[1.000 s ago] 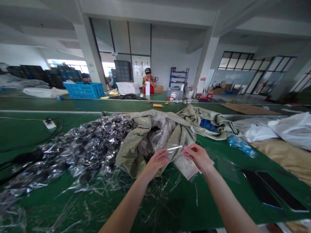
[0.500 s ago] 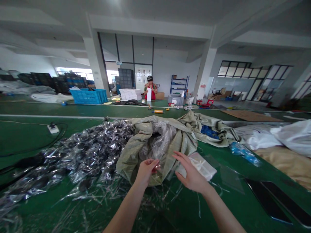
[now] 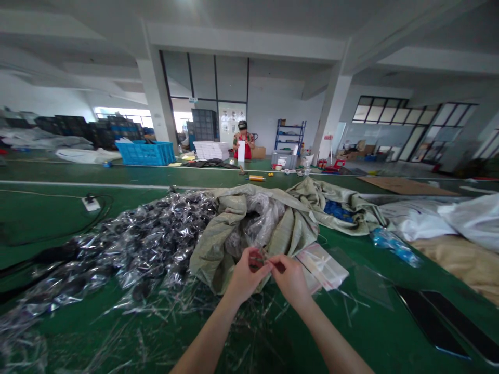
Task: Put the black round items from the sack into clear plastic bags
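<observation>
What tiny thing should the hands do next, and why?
Maybe the left hand and right hand should ease slightly apart. They meet closely in front of the green sack, and whatever they may be pinching is too small to make out. A little gap could show whether it's clear plastic, like the flat bags beside the right hand.

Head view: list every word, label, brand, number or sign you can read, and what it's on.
No text is readable.
Wall poster: too small to read.
Sign with red marks on the pillar: too small to read.
Grey bin: light patch on its front, too blurred to tell whether it's a label.
Clear packets beside the right hand: no lettering discernible.
</observation>
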`<state>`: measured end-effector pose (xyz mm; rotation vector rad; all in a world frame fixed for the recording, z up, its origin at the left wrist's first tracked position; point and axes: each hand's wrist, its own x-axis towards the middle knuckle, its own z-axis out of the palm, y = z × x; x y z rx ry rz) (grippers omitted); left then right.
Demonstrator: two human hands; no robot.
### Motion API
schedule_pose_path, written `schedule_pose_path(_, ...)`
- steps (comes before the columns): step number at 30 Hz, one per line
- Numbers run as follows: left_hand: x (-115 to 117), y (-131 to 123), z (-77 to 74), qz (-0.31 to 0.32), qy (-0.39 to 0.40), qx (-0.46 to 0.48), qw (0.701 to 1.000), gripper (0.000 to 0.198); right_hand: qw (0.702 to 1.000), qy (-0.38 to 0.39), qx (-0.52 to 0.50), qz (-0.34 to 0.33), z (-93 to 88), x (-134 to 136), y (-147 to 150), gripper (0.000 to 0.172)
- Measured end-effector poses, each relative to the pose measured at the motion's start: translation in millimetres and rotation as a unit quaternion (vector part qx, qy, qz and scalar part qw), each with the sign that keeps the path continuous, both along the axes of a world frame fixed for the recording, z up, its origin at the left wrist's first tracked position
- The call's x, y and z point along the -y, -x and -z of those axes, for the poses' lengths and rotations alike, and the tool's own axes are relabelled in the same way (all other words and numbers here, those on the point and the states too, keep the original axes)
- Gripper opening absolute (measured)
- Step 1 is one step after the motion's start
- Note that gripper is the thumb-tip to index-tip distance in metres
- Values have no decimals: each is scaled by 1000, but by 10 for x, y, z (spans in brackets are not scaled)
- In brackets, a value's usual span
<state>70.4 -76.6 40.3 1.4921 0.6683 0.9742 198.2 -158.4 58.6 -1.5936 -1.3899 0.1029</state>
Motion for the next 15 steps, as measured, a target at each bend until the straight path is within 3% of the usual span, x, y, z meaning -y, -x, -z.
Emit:
schedule_pose_path(5, 8, 26, -80, 23, -55, -68, 996, 33, 987, 52, -151, -27, 19, -50, 62, 14)
schedule_pose_path(10, -59, 59, -89, 10, -73, -63, 995, 29, 977, 50, -197, -68, 18, -61, 22, 22)
schedule_pose_path(15, -31, 89, -147, 24, -130, -119, 984, 34, 979, 52, -196, -33, -53, -44, -7, 27)
